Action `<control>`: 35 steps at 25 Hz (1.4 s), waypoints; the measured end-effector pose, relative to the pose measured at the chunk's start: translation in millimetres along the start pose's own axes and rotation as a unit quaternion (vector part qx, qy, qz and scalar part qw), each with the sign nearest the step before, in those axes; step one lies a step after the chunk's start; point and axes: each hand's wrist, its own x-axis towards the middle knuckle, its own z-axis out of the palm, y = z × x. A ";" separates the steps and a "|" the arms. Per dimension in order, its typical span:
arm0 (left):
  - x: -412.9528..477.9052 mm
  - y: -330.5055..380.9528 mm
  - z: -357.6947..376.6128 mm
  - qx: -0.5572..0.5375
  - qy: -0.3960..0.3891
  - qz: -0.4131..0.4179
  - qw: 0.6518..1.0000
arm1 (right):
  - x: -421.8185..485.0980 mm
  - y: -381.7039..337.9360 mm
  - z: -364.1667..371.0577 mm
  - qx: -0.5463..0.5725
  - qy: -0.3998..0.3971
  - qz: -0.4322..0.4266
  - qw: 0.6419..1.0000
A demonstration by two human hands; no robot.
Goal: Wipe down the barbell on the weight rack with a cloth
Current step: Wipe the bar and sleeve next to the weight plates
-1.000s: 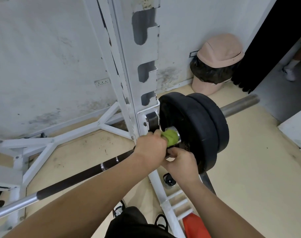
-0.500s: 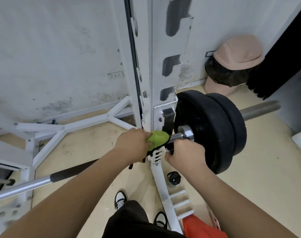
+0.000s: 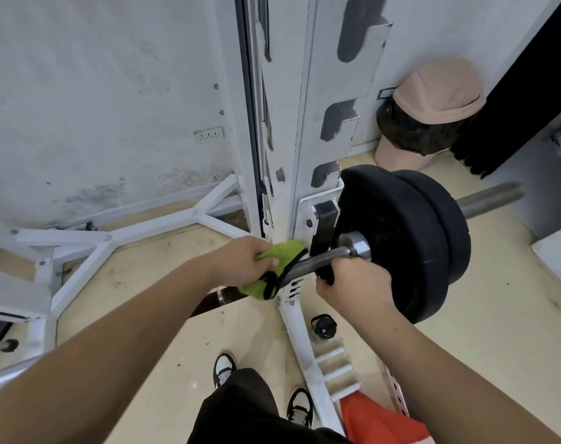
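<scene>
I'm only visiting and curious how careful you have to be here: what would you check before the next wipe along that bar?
1. Green black-edged cloth lies over the steel barbell shaft: ok.
2. Left hand has a firm grip on the cloth: ok.
3. Right hand steadies the shaft beside the collar: ok.
4. Barbell seated in the white metal rack hook: cannot tell, partly hidden.
5. Black round weight plates locked on the sleeve: cannot tell, no clip visible.
</scene>
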 end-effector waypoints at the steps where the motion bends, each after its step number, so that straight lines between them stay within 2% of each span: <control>1: -5.2 -9.4 -6.8 0.033 -0.026 -0.013 0.999 | -1.8 2.6 1.7 0.023 0.008 0.016 1.000; 3: -1.2 -9.8 -17.0 0.096 -0.052 -0.024 0.994 | -6.3 4.4 8.7 0.059 0.030 0.045 0.997; 4: 7.3 -1.2 -15.6 0.103 -0.041 -0.007 0.994 | -8.5 3.7 13.8 0.068 0.043 0.052 0.995; 8: 28.4 30.0 22.4 0.048 0.058 0.097 0.992 | -10.9 3.4 25.7 0.061 0.091 0.054 0.993; 10: 16.9 9.3 16.4 0.030 0.052 0.072 0.996 | -10.2 5.3 23.8 0.058 0.089 0.060 0.993; 13: -3.7 -16.1 -9.6 0.083 -0.036 -0.029 0.996 | -11.4 5.0 20.4 0.073 0.074 0.073 0.992; 14: -4.6 -12.0 -11.1 0.106 -0.035 -0.045 0.993 | -12.4 4.9 19.1 0.089 0.067 0.076 0.991; 16: 0.4 10.2 7.6 0.135 0.034 -0.019 0.990 | -14.4 6.5 15.5 0.123 0.039 0.079 0.988; 19: -5.2 35.0 54.8 0.134 0.171 0.078 0.973 | -13.7 9.4 7.7 0.118 0.044 0.011 0.992; 21: -20.1 16.7 52.5 0.143 0.181 0.089 0.969 | -13.8 12.1 5.5 0.112 0.036 -0.050 0.992; 24: -40.1 -15.5 39.0 0.149 0.168 0.026 0.974 | -17.3 17.5 14.9 0.112 -0.009 -0.083 0.990; 26: -35.3 -3.1 44.7 0.183 0.194 -0.009 0.964 | -20.2 21.2 24.5 0.120 0.003 -0.086 0.989; 29: -14.5 34.9 79.6 0.203 0.231 0.028 0.951 | -18.3 24.5 35.8 0.115 0.018 -0.108 0.987; 31: -12.4 34.6 92.2 0.197 0.255 0.062 0.945 | -14.7 26.1 31.9 0.148 0.019 -0.105 0.983; 33: -29.4 14.5 88.3 0.197 0.259 0.086 0.942 | -10.1 24.7 12.2 0.230 0.041 -0.082 0.969; 35: -51.7 -0.8 76.9 0.196 0.268 0.073 0.940 | -4.8 19.9 -25.4 0.364 0.106 -0.031 0.925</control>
